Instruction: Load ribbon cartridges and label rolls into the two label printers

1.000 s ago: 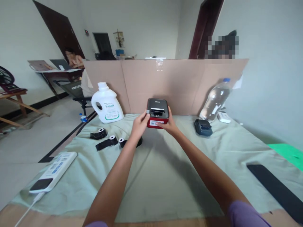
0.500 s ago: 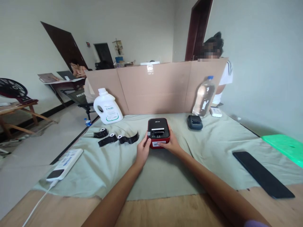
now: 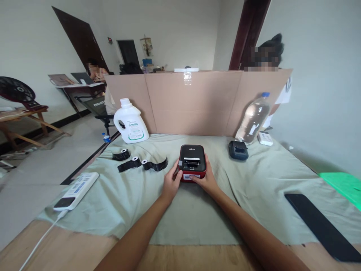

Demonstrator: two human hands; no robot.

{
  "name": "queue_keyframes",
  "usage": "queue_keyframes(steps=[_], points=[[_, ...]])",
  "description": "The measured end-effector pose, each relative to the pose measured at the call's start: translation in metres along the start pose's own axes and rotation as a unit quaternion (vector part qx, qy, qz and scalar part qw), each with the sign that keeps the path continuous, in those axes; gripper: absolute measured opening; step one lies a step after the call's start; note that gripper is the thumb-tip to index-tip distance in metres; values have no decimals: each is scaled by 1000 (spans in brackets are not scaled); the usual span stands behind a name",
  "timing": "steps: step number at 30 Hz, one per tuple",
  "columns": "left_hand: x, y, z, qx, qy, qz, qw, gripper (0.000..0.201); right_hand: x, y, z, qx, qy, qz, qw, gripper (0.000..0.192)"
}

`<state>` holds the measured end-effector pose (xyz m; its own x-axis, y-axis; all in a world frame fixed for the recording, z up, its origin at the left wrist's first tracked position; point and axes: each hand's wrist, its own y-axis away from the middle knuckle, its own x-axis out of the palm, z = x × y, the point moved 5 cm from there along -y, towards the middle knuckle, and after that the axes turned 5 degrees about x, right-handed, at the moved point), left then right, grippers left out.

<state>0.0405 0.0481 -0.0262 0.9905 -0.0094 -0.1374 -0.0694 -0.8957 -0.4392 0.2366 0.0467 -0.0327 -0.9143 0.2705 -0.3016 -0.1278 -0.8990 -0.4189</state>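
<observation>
Both hands grip a small red-and-black printer (image 3: 192,162) at the centre of the frame, the left hand (image 3: 170,184) at its left edge and the right hand (image 3: 205,180) along its front and right side, on a table (image 3: 197,256) draped in a pale green cloth (image 3: 254,188). Black paper rolls (image 3: 141,164) lie to the printer's left, a white jug (image 3: 131,122) and a clear bottle (image 3: 253,118) stand against a cardboard screen (image 3: 194,101) behind, and a dark phone (image 3: 321,226) lies at lower right.

Bright, soft daylight; faint shadows, sharp centre, wide-angle stretching at edges.
</observation>
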Motion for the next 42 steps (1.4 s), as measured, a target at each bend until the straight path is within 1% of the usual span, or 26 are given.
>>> queue_keyframes(steps=[3, 7, 15, 22, 26, 30, 36, 42], points=[[0, 2, 5, 8, -1, 7, 1000, 58, 0, 1, -1, 13, -23, 12, 1000, 125], [0, 3, 7, 15, -4, 15, 1000, 53, 0, 2, -1, 28, -39, 20, 999, 124], [2, 0, 6, 16, 39, 31, 999, 46, 0, 2, -5, 50, -43, 28, 997, 123], [0, -3, 6, 21, 43, 37, 998, 42, 2, 1, 3, 37, -53, 40, 997, 121], [3, -5, 12, 11, 71, 54, 996, 40, 1, 0, 8, 32, -60, 33, 997, 121], [4, -7, 19, 2, 75, 59, 995, 38, 1, 0, 8, 34, -57, 38, 997, 121], [2, -12, 21, -4, 41, 35, 999, 39, -2, 1, 2, 20, -22, 26, 999, 122], [3, -14, 22, -16, -2, -6, 1000, 40, -1, 2, -1, 24, -44, 21, 999, 121]])
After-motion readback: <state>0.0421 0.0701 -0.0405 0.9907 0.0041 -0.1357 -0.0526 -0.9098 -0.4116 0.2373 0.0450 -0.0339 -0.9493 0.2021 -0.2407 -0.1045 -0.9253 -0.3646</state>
